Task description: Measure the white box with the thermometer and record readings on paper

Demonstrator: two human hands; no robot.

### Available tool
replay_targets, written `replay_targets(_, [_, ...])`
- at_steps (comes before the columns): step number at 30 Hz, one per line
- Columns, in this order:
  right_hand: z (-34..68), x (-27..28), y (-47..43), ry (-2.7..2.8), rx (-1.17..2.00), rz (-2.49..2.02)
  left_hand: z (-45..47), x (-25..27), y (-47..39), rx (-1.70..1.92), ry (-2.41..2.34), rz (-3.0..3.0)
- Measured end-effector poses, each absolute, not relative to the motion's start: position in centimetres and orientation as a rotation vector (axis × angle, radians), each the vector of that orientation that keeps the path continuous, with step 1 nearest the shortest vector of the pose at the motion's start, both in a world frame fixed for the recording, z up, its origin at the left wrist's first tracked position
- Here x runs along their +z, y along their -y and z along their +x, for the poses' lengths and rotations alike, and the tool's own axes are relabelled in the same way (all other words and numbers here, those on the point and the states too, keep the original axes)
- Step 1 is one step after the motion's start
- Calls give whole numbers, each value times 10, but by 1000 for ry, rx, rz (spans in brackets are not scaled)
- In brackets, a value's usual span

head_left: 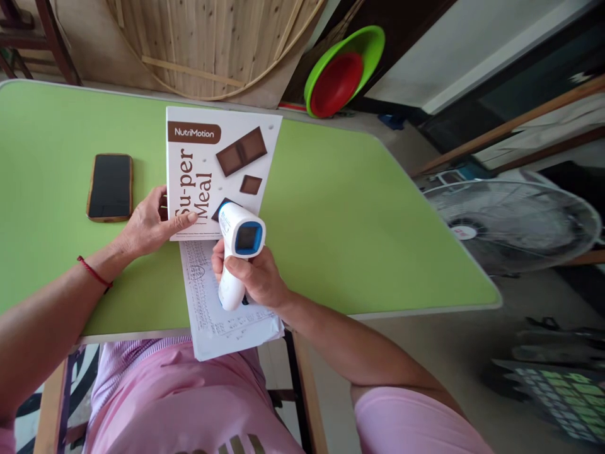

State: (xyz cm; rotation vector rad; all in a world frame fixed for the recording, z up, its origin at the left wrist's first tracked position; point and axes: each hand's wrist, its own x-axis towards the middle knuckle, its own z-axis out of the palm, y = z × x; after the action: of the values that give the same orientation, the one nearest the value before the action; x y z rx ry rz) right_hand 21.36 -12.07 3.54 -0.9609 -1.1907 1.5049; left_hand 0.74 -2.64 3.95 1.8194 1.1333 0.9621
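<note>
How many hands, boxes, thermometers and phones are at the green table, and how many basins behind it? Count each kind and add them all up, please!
Hands: 2, a left hand and a right hand
NutriMotion box: 1
Infrared thermometer: 1
Smartphone: 1
Basins: 2, a green basin and a red basin
Total: 7

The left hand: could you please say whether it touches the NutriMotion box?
Touching: the head view shows the left hand resting its thumb on the NutriMotion box.

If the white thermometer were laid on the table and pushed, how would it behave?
The thermometer would probably rock rather than roll freely, because its wide head sits across the handle. It looks like hard plastic, so likely stiff; its smooth surface may slide.
</note>
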Motion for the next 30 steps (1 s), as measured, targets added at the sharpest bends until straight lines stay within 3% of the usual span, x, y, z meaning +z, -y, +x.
replay_targets(30, [215,41,118,1148,1637,-965,8,44,24,933,-966,1703])
